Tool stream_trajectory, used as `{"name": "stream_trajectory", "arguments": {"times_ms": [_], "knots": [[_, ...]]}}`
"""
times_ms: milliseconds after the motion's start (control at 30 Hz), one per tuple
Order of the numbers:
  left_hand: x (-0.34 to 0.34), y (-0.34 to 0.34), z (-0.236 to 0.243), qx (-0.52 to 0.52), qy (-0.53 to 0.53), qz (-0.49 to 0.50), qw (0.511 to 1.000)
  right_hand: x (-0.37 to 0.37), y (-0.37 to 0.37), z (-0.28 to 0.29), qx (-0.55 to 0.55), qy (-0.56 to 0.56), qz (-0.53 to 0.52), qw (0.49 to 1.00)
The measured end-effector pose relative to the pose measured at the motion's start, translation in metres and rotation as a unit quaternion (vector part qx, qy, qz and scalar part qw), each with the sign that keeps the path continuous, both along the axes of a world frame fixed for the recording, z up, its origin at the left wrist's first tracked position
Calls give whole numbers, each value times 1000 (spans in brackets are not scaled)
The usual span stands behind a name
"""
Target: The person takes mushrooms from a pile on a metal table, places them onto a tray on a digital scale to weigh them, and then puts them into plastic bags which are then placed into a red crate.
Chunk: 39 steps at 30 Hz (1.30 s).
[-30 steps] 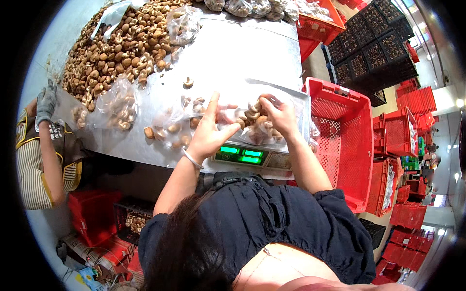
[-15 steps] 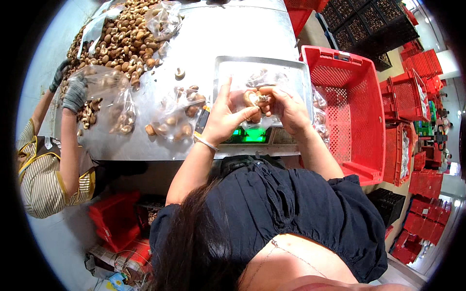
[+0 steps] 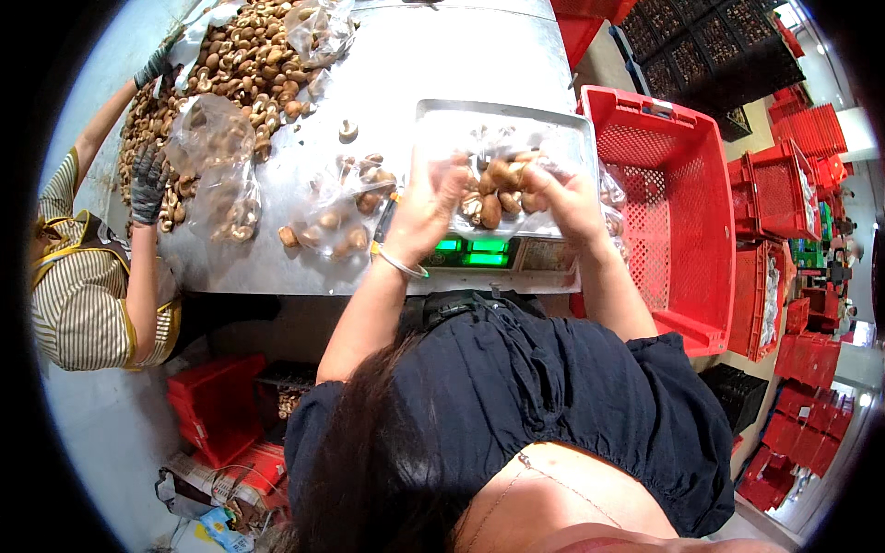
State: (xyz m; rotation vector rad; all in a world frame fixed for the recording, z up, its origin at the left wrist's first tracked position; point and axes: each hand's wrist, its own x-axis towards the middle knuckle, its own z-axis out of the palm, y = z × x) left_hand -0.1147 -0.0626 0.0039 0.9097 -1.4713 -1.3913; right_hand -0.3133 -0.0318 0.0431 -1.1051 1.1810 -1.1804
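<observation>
Brown mushrooms [image 3: 491, 210] lie in a clear plastic bag [image 3: 530, 224] on the metal tray [image 3: 553, 117] of a scale. The scale's green-lit display [image 3: 486, 253] shows below the tray. At the left side of these mushrooms is my left hand [image 3: 431, 207], its fingers smeared by motion. My right hand [image 3: 572, 205] is at their right side, its fingertips blurred against the mushrooms and bag. I cannot make out whether either hand grips anything. Another clear bag of mushrooms [image 3: 332, 221] rests on the metal table to the left.
A large mushroom heap [image 3: 244, 69] covers the far left of the table. There a co-worker's gloved hand [image 3: 147, 184] is beside a partly filled bag [image 3: 217, 184]. A loose mushroom [image 3: 348, 131] lies left of the scale. At the right stands a red crate [image 3: 687, 221].
The mushrooms held up between my hands are now down in the bag, and my hands have moved slightly apart. The co-worker's gloved hands have left the bag and moved to the heap.
</observation>
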Motion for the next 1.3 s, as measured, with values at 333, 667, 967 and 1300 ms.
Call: {"name": "stream_trajectory", "arguments": {"times_ms": [333, 667, 967, 1300], "knots": [[23, -28, 73, -153, -29, 25, 987, -56, -12, 65, -242, -69, -118, 961], [27, 14, 32, -31, -74, 65, 995, -79, 50, 17, -5, 71, -119, 990], [66, 20, 17, 53, 29, 191, 980, -113, 72, -12, -64, 95, -290, 950], [62, 7, 43, -116, 14, 202, 972, -109, 63, 0, -147, 319, -261, 899]]}}
